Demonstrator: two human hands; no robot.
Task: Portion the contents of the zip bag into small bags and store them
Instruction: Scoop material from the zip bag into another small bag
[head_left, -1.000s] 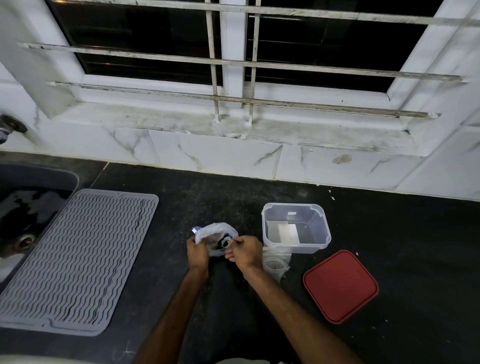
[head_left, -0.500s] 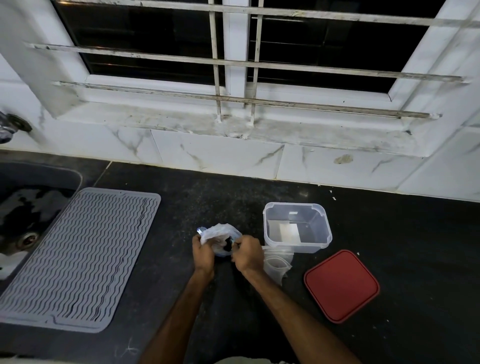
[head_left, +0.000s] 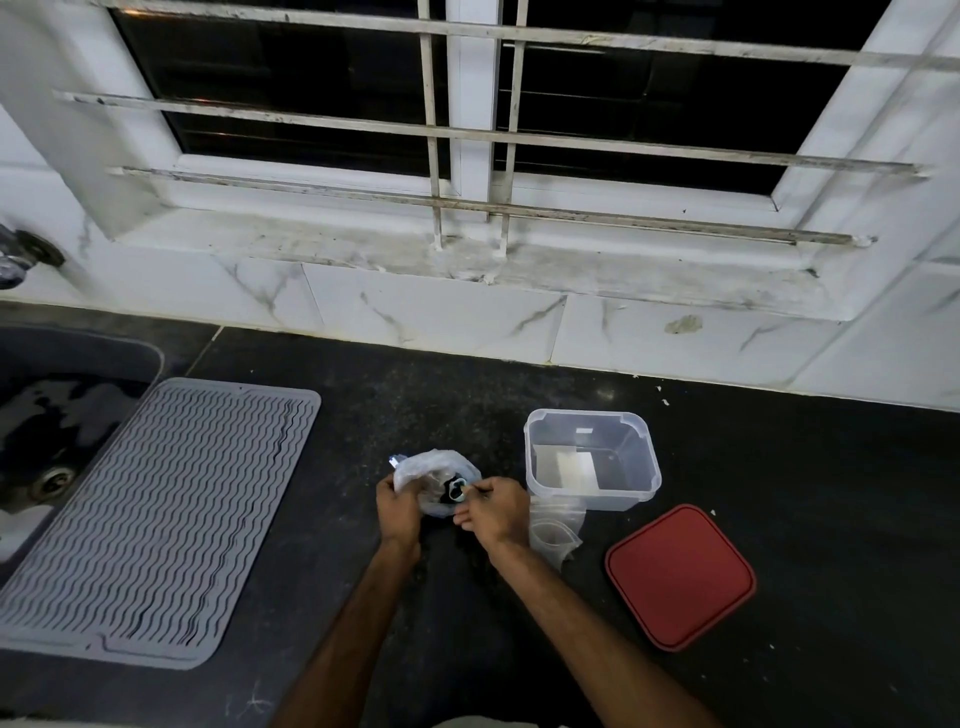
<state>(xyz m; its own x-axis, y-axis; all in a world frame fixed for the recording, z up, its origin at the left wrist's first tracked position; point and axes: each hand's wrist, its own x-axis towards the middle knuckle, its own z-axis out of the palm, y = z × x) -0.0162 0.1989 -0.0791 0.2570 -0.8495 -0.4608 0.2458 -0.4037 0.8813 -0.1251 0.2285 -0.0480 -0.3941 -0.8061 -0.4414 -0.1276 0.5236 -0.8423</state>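
Mat (head_left: 156, 519) left; tub (head_left: 592, 457) right; lid (head_left: 680, 574) before tub.

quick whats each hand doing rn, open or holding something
Left hand: closed, gripping the plastic bag by its left side.
Right hand: closed, pinching the same bag at its opening.

A home kitchen: a dark sink (head_left: 78, 353) is set into a black stone counter (head_left: 831, 493), with a tap (head_left: 18, 260) above the sink, a grey ribbed drying mat (head_left: 156, 519) just right of it and a clear food box (head_left: 587, 413) farther right.
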